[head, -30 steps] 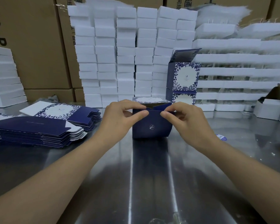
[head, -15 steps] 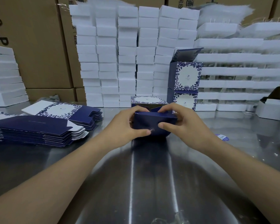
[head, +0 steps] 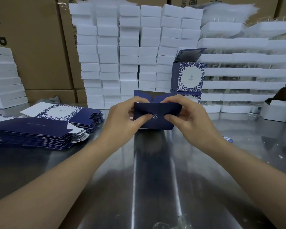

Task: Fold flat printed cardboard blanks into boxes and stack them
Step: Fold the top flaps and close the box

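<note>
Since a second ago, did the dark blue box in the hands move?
Yes. The dark blue box, gripped by the left hand and right hand, rose slightly: its back flap now reaches the seam between the stacked printed boxes.

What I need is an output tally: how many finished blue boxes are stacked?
2, stacked behind the right hand: the top box, lid open, on the lower box, partly hidden. The left hand and right hold a third box, unfinished. Others may be hidden.
</note>
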